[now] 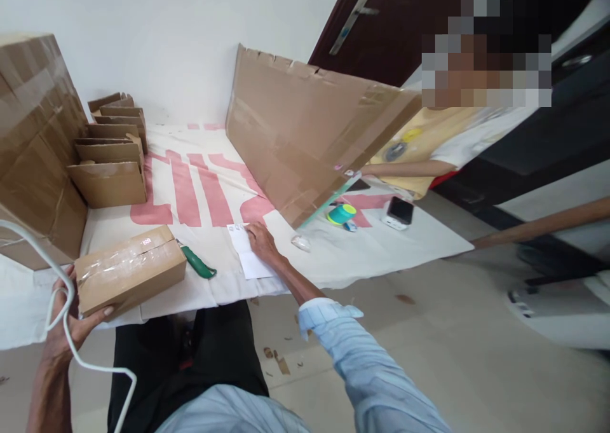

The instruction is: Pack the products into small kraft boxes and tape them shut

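My left hand [67, 318] grips the left end of a small taped cardboard box [133, 271], thumb on its near side. The box rests at the table's near edge, with a small label with red marks on top. My right hand [261, 241] is at the upper part of a white sheet of paper [254, 264], fingers bent and pressed together on it. Small printed marks show near the fingertips; what lies under them is hidden. A green-handled tool [199, 262] lies between the box and the paper, right against the box.
Big cardboard boxes [35, 147] and a row of open cartons [112, 182] stand left. A large cardboard panel [309, 128] leans across the table, a person [414, 159] behind it. Tape roll [341, 213] and white device [398, 213] lie right. A white cable [67, 293] crosses my left hand.
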Motion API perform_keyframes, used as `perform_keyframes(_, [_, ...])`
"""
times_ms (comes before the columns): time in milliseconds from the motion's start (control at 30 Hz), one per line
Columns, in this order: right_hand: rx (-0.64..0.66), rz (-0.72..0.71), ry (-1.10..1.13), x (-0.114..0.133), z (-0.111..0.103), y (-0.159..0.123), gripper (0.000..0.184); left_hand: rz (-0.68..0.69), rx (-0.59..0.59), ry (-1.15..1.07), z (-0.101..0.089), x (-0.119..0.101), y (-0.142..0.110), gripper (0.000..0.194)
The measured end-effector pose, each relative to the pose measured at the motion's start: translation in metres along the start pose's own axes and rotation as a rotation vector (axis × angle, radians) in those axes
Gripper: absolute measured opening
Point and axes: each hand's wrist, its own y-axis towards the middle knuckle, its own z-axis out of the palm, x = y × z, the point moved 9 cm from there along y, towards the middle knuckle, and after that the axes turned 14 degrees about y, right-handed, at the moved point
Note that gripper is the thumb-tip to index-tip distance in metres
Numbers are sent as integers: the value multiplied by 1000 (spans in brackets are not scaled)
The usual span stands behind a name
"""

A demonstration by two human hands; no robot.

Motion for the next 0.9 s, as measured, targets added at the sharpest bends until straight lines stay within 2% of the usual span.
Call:
perform_keyframes(167, [-51,0,7,9,-8,-9,29,32,-64,-48,-1,-14,2,108])
perform_keyframes(367, [-127,-48,51,36,-18,-25,31,49,-98,-98,10,-10,-5,124])
perform_keyframes(533, [-159,-185,199,98,-8,-43,28,83,-121,-86,18,-17,-14,121])
perform_keyframes(767, [20,-208,504,212,31,-66,40,161,-56,-27,18,-36,-31,114])
perform_keyframes(833, [77,-217,548,234,40,-73,44,176,-29,-30,17,-38,-37,113])
perform_keyframes(900, [110,-223,577,244,46,-79,47,184,-23,-39,14,-38,-42,112])
